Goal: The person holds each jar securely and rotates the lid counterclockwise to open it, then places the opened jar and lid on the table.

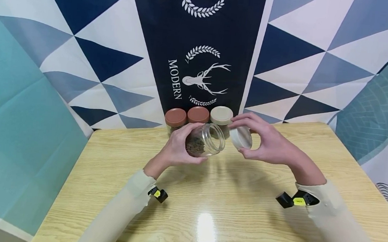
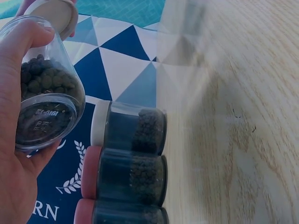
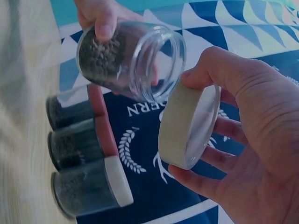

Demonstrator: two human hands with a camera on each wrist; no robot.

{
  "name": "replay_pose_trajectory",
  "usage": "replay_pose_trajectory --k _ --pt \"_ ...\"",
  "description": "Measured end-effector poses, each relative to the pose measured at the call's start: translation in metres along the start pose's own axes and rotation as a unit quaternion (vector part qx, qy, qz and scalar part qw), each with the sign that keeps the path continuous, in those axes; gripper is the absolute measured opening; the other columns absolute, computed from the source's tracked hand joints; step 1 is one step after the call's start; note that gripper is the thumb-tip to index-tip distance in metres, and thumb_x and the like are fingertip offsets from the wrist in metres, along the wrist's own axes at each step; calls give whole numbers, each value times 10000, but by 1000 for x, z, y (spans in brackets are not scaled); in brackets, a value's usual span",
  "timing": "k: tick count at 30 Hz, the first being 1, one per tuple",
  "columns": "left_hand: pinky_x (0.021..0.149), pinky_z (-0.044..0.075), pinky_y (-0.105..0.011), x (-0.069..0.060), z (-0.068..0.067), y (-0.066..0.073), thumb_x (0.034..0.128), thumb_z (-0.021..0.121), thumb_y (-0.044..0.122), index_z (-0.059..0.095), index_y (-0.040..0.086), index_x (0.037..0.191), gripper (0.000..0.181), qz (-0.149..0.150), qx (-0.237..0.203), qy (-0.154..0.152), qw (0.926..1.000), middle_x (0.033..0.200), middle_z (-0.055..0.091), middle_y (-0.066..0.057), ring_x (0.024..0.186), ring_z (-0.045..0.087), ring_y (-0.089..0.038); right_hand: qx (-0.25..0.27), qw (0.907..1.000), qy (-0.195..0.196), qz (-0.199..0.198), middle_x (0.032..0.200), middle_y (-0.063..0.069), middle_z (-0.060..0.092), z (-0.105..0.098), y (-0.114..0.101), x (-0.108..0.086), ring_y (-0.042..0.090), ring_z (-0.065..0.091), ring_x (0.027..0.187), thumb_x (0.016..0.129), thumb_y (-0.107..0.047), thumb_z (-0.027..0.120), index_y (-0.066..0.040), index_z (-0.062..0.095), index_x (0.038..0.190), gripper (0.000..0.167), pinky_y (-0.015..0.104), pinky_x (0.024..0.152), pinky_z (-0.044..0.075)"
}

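Observation:
My left hand (image 1: 179, 146) grips a clear jar (image 1: 203, 142) from its left side, holding it tilted above the table with its uncovered mouth turned to the right. Dark, pellet-like pieces (image 2: 46, 79) partly fill the jar, seen through its wall in the left wrist view. A little to the right, my right hand (image 1: 265, 139) pinches a cream-white lid (image 3: 180, 126) by its rim, fingers on one side and thumb on the other. In the head view the lid is apart from the jar's mouth. What exactly the pieces are I cannot tell.
Along the table's back edge stand two jars with reddish-brown lids (image 1: 175, 117) (image 1: 198, 115) and one with a cream lid (image 1: 221, 115), all holding dark contents. Behind them hangs a patterned cloth (image 1: 208, 34). The wooden table (image 1: 179, 212) stretches toward me.

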State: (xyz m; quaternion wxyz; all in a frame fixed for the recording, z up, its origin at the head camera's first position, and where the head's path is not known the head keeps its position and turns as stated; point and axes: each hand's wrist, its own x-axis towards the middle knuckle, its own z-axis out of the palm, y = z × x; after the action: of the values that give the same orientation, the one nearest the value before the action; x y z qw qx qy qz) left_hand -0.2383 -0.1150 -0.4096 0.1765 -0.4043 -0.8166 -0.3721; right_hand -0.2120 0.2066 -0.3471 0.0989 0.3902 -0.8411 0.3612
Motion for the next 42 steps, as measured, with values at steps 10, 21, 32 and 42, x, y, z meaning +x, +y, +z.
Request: replay_pose_trajectory --k 10,21,32,42 --pt "1173 601 -465 0 0 1 675 1047 222 581 -20 1517 993 6 -33 6 10000 1474 720 -192 1334 726 -337 16 10000 -11 49 1504 116 647 -5 5 -3 250 621 1243 792 42 888 -155 725 1394 654 298 863 589" --pt "1162 607 -467 0 -3 1 671 1048 233 587 -30 1508 991 -4 -1 43 10000 1443 729 -196 1310 734 -338 -435 9983 -341 198 1471 148 681 7 15 -5 341 637 1255 780 -19 891 -133 746 1345 595 447 878 574" --pt "1167 604 -485 1 -5 3 679 1049 217 577 -29 1516 992 -32 -45 28 10000 1447 718 -197 1322 726 -346 -971 9909 -900 247 1417 118 714 23 21 -7 362 627 1296 786 -53 897 -171 768 1312 554 489 977 518" --pt "1168 606 -489 0 -4 2 676 1054 213 572 -32 1516 999 -39 -11 24 10000 1449 717 -202 1322 728 -348 -1060 9829 -1403 544 1365 124 716 46 27 -11 347 636 1207 780 -57 909 -166 779 1307 554 467 933 556"
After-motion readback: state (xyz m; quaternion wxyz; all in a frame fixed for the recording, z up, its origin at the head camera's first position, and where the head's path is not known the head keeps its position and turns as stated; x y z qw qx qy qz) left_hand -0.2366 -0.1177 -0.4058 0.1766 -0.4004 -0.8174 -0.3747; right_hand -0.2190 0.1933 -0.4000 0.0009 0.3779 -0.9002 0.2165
